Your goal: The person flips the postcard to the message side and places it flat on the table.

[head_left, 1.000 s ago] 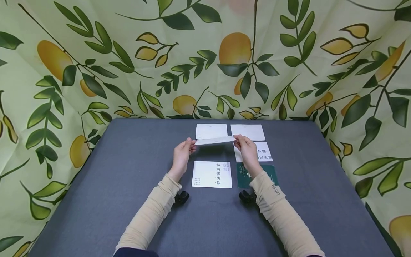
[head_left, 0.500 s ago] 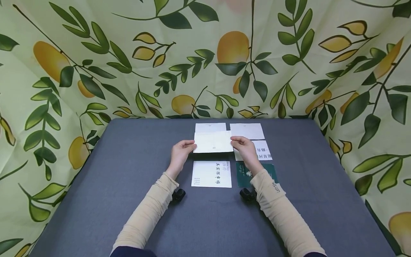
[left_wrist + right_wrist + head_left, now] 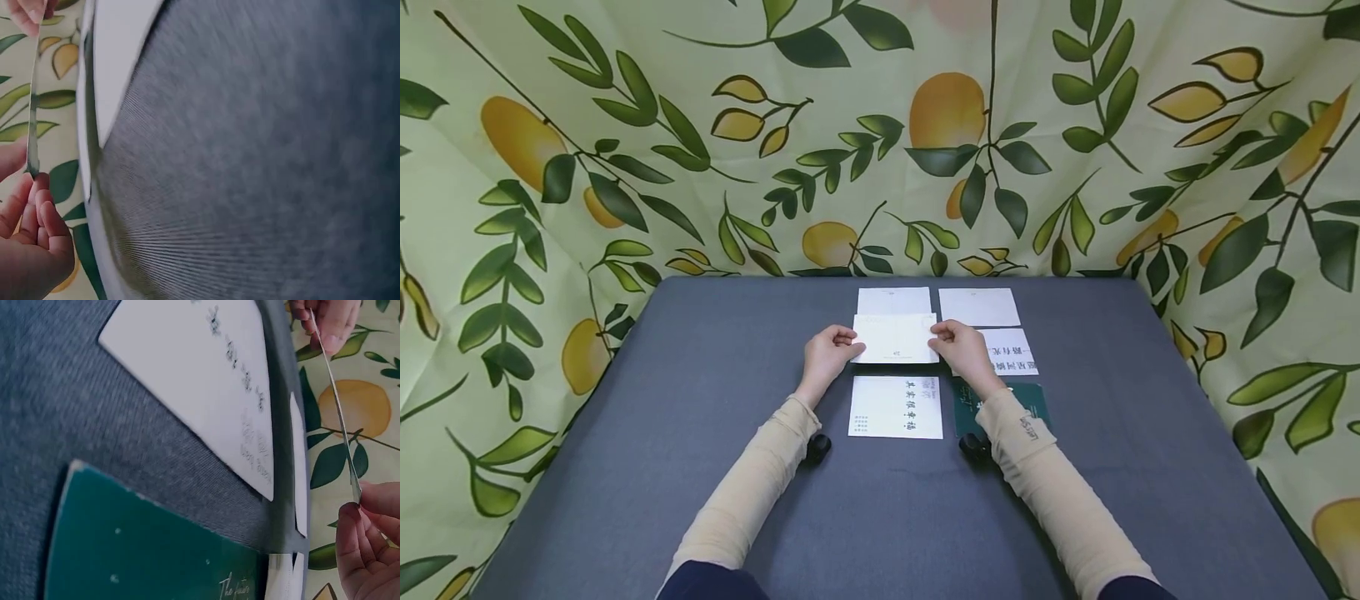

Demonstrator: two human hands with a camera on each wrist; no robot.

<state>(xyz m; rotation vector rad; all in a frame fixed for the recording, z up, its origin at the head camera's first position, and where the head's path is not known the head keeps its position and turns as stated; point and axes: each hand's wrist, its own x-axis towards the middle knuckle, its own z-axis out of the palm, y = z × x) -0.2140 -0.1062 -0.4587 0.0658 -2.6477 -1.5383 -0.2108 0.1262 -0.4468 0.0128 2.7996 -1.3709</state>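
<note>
White held card (image 3: pixel 895 340): we see it raised above the grey cloth (image 3: pixel 737 500).
Left hand (image 3: pixel 829 357): we see thumb and fingers pinching the card's left edge.
Right hand (image 3: pixel 966 354): we see the same pinch at the right edge.
Green card (image 3: pixel 1031 398): we find it partly hidden by the right sleeve (image 3: pixel 1067 508).
Lettered card (image 3: pixel 883 408): we see it flat, just left of the green one.

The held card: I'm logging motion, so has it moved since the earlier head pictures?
Yes. In the head view, the held card has shifted down the picture, closer to the lettered white card below it.
</note>
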